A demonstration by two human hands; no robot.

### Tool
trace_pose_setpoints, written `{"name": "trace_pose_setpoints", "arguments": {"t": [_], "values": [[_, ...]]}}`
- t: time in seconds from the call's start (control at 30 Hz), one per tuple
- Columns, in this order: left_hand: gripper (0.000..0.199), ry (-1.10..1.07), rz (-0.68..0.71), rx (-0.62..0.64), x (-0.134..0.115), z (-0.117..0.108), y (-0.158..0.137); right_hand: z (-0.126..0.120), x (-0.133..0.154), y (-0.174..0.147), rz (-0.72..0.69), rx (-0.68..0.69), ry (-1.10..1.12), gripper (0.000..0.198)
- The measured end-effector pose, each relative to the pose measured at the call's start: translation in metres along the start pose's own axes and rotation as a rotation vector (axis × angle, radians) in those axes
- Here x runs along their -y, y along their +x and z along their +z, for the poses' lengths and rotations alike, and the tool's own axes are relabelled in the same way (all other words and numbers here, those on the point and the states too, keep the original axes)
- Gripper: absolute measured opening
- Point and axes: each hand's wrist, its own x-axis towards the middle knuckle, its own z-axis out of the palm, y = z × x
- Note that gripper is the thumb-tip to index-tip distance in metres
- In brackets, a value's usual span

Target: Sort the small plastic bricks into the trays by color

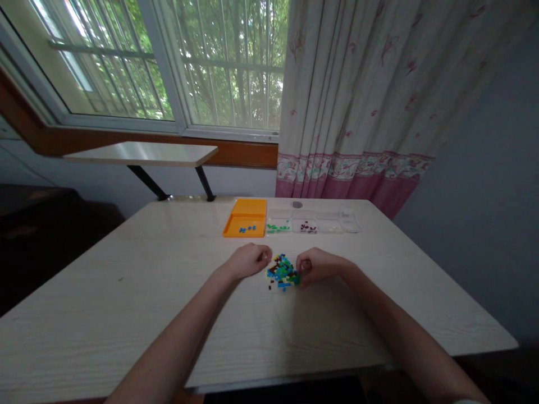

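A small heap of toy building bricks (281, 270) in blue, green, dark brown and pale yellow lies on the table between my hands. At the heap's left edge is my left hand (251, 260), its fingers curled and pinched together. My right hand (316, 266) touches the heap's right side with closed fingers. Anything held in either hand is hidden or too small to name. Beyond the heap, several blue bricks (247, 229) lie in an orange box (227, 226). Next to it, a clear divided tray (357, 224) holds green bricks (278, 226), dark brown bricks (308, 226) and a few pale ones.
The pale wooden table (147, 314) runs up to a wall with a barred window (227, 67). A raised shelf (155, 152) on black legs stands at the back left. A curtain (357, 101) hangs behind the table, and a round grey disc (297, 205) shows near its back edge.
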Motion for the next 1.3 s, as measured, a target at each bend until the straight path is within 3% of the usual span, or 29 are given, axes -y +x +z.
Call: {"name": "trace_pose_setpoints", "arguments": {"t": [0.3,0.7,0.97,1.1,1.3], "values": [[0.018,-0.014,-0.021,0.012,-0.002,0.0,0.001,0.003,0.0,0.005,-0.026,-0.089,-0.092,0.031],[0.02,0.012,-0.012,0.003,-0.006,0.0,-0.001,0.004,0.004,0.002,-0.189,-0.252,-0.301,0.02],[0.02,0.03,0.013,-0.014,-0.005,0.002,-0.001,0.002,0.006,0.002,-0.225,-0.259,-0.284,0.017],[0.021,0.045,0.013,-0.022,-0.006,0.001,-0.001,-0.005,0.006,-0.001,-0.161,-0.288,-0.27,0.013],[0.021,0.047,0.018,-0.027,-0.006,0.001,-0.001,-0.008,0.0,-0.003,-0.118,-0.174,-0.24,0.024]]}}
